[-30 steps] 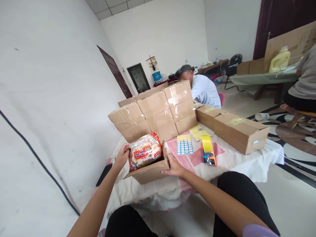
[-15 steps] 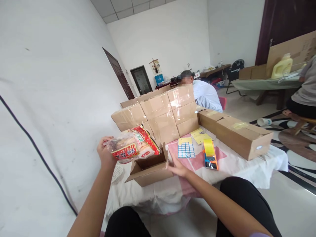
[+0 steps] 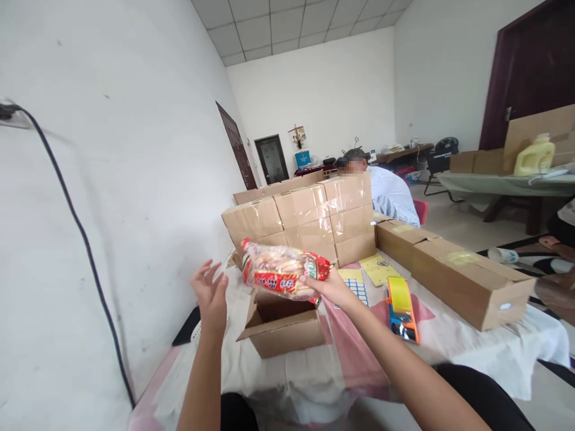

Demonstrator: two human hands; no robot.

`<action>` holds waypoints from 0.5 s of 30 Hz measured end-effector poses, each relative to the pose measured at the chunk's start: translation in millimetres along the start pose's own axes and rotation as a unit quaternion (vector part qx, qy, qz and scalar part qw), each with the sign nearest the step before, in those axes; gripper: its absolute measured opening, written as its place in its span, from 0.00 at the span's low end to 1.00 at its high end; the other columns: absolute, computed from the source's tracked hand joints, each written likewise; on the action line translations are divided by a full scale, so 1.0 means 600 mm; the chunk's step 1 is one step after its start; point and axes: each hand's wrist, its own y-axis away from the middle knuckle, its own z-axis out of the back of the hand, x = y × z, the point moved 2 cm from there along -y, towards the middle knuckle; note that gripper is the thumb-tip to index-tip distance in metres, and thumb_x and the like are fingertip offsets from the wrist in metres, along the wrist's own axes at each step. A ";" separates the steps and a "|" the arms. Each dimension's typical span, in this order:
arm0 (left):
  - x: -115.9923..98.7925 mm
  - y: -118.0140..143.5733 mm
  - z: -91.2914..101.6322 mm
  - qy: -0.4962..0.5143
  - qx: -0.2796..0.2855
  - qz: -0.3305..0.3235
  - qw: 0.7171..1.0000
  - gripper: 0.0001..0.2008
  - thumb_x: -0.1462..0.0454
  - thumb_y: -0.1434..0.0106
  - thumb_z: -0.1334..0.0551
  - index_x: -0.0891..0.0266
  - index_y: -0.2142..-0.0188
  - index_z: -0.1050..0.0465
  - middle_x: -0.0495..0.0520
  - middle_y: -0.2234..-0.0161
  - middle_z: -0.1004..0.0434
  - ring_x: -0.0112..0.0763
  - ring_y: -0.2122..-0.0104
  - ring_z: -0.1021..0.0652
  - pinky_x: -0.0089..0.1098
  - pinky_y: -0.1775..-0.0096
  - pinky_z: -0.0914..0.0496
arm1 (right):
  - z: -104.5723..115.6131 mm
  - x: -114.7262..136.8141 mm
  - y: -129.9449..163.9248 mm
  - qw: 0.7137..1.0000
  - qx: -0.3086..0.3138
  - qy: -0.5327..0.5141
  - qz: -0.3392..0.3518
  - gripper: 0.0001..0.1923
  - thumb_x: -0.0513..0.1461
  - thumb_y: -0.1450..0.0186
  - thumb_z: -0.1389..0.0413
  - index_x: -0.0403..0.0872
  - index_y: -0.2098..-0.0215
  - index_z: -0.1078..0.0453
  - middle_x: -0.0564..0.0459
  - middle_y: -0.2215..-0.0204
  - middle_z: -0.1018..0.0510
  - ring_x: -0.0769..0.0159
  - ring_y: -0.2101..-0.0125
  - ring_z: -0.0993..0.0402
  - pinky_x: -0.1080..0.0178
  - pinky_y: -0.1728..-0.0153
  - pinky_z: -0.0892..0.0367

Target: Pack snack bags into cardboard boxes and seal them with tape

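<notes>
One crinkly plastic snack bag (image 3: pixel 283 274) being gripped by right hand (image 3: pixel 330 286) above open cardboard box (image 3: pixel 281 323), left hand (image 3: pixel 211 293) spread empty beside

Cloth-covered table (image 3: pixel 471 353) bearing an open carton (image 3: pixel 281 326), stacked sealed cartons (image 3: pixel 309 221), a long carton (image 3: pixel 453 272), tape dispenser (image 3: pixel 401 301), label sheets (image 3: pixel 359 286)

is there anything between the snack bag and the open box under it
Nothing visible. The right hand holds the snack bag right above the open box, whose flaps are spread and whose visible inside looks empty. The left hand is open, off to the side.
</notes>
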 end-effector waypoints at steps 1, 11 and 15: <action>0.028 0.021 0.011 -0.039 0.044 0.083 0.995 0.31 0.53 0.43 0.31 0.50 0.45 0.42 0.59 0.33 0.43 0.46 0.36 0.33 0.45 0.42 0.31 | 0.008 -0.004 -0.008 1.000 -0.016 0.005 -0.003 0.28 0.48 0.46 0.28 0.46 0.51 0.25 0.47 0.59 0.17 0.50 0.55 0.20 0.49 0.50 0.25; 0.150 0.092 0.047 -0.084 0.087 0.452 0.884 0.26 0.62 0.38 0.37 0.63 0.40 0.32 0.61 0.52 0.20 0.39 0.62 0.18 0.38 0.60 0.24 | -0.013 -0.048 -0.062 0.981 0.130 0.145 -0.014 0.21 0.42 0.46 0.29 0.47 0.57 0.27 0.53 0.60 0.22 0.59 0.57 0.25 0.58 0.52 0.30; 0.145 0.095 0.063 -0.057 0.088 0.462 0.881 0.24 0.64 0.37 0.37 0.61 0.41 0.30 0.58 0.53 0.19 0.36 0.62 0.18 0.33 0.63 0.25 | -0.032 -0.083 -0.071 0.993 0.069 0.099 0.008 0.17 0.47 0.44 0.32 0.48 0.64 0.31 0.57 0.68 0.26 0.64 0.64 0.28 0.63 0.61 0.32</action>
